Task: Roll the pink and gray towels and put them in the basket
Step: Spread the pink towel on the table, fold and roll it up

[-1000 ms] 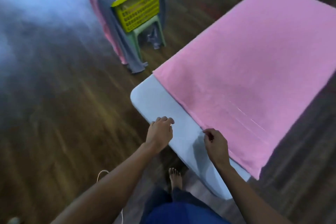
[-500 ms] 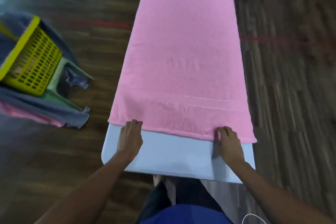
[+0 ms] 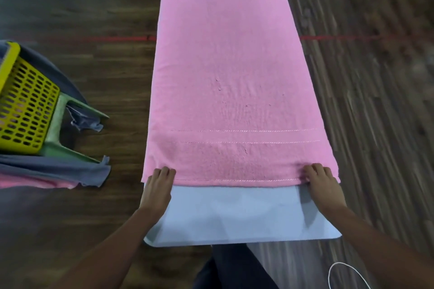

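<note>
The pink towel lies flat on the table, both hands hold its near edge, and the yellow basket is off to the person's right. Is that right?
No. The head view shows the yellow basket off to the person's left. The rest stands: the pink towel lies flat on the table, and the left hand and right hand hold its near edge.

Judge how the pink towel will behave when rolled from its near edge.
Probably floppy: the pink towel overhangs the table and puckers at the right hand. Its fuzzy pile likely resists sliding. An even roll likely needs the left hand moving in step.
</note>
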A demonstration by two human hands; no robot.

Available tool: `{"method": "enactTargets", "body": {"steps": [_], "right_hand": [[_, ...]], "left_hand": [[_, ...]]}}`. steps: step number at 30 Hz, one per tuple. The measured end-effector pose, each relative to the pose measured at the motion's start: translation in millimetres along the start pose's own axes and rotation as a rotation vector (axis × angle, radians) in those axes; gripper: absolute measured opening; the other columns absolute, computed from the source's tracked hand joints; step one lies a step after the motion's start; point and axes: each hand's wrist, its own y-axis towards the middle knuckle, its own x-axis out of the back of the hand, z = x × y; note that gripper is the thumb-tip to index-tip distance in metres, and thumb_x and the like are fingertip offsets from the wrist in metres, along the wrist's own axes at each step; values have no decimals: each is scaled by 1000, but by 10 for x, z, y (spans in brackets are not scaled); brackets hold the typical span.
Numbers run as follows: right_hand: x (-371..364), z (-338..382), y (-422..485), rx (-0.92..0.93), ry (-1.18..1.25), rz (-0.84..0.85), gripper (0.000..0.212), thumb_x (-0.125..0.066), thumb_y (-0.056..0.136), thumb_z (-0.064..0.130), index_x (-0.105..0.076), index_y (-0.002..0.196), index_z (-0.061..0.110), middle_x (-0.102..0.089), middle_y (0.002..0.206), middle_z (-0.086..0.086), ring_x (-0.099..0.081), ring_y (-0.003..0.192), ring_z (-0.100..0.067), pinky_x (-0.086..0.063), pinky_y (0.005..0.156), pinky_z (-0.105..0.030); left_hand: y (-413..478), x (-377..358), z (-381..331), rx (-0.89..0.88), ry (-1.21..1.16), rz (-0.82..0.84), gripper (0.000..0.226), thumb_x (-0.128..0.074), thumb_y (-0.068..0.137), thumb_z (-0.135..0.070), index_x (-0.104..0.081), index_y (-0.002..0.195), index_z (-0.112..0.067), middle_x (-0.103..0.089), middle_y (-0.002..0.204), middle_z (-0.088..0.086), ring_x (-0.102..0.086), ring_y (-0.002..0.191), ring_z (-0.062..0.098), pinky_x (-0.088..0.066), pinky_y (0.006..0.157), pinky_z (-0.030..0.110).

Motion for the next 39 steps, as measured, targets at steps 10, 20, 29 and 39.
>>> {"method": "enactTargets", "body": {"steps": [10,20,29,39], "right_hand": [[43,82,-11,-38,8,-14,33,-57,69,-18,-60,97,0,-57,100,-20,-53,84,-43,-46,51,-45],[103,-352,-104,30,283,82,33,-54,89,-5,-65,117,8,-66,113,-8,-53,106,-31,-44,89,-42],[181,-329,249,-37,111,119,16,-57,89,17,-59,105,14,-54,107,-10,-47,100,-33,-31,88,-45],[-49,-296,-53,147,107,-2,36,-39,79,15,-58,108,3,-56,108,-14,-50,92,-33,-43,83,-43]], "left_hand": [[132,25,32,-69,144,24,48,-73,53,15,-59,95,-3,-57,83,15,-52,65,33,-43,48,38],[-139,12,165,-62,-197,-7,33,-60,71,19,-66,98,0,-65,88,17,-58,77,38,-51,66,47],[9,62,-44,181,-101,6,10,-54,87,-6,-53,97,-9,-57,90,13,-51,85,35,-38,82,51],[-237,-174,-175,14,-149,-116,39,-65,74,7,-59,112,7,-59,105,22,-55,94,35,-52,84,48]]}}
